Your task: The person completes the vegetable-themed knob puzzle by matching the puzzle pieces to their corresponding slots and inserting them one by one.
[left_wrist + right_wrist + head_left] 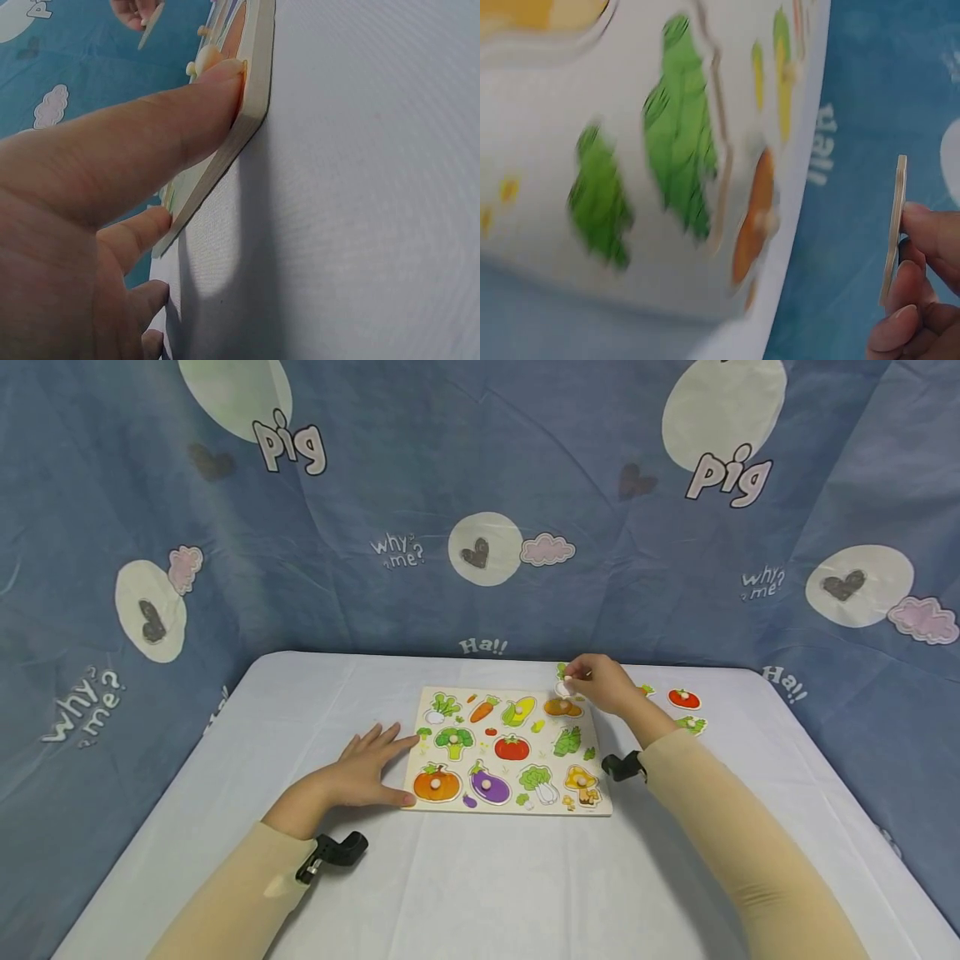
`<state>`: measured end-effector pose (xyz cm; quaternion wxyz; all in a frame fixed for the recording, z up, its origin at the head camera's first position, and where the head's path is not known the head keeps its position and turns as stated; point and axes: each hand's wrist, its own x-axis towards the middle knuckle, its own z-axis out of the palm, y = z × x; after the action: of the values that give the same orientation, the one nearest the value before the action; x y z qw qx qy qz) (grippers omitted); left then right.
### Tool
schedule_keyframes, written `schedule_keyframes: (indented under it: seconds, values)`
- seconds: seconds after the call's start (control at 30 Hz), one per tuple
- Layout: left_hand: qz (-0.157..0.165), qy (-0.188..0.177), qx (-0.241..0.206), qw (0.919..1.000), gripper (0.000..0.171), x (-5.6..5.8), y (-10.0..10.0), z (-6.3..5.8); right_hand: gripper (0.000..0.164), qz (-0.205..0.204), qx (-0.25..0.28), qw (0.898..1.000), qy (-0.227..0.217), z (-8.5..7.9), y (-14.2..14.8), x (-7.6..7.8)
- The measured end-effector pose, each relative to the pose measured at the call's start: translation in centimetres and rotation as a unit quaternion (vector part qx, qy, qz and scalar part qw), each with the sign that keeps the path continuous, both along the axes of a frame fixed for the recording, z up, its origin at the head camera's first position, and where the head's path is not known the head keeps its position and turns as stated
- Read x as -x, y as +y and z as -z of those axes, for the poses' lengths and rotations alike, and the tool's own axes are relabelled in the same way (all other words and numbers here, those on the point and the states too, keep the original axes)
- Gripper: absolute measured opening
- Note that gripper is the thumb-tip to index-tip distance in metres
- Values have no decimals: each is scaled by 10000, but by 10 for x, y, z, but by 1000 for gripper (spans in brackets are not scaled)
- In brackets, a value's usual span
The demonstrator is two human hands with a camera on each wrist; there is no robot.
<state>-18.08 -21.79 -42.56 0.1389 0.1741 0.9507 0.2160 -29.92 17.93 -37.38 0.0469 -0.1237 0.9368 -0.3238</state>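
Note:
A wooden vegetable peg-puzzle board (551, 760) lies flat on the table. My right hand (606, 683) is above its far right part, pinching a thin puzzle piece (562, 683) with green leaves and a white body. In the right wrist view this piece (895, 229) appears edge-on, raised off the board. My left hand (358, 774) rests at the board's left side with fingers spread. Its thumb (180, 124) presses on the near left corner, and a fingertip touches the left edge. Knobbed pieces such as the pumpkin (437, 785) and eggplant (491, 787) sit in the board.
On the table right of the board lie a loose tomato piece (684, 698), a leafy green piece (692, 725) and another green piece (647, 690), partly behind my right hand. A blue printed cloth (420, 602) hangs behind the white table (480, 885).

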Motion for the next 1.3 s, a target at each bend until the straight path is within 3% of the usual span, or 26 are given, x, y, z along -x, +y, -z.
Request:
schedule_keyframes:
  seconds: [0.47,0.9,1.3]
  values:
    - [2,-13,18,10000,102,1,-1,1,15,-584,167,9982,-14,-7,-57,-10]
    - [45,29,-42,10000,101,1,-1,2,14,-851,479,9952,-75,1,-106,-11]
    - [82,51,4,10000,101,1,-2,3,15,-904,731,9929,-265,21,-149,-9]
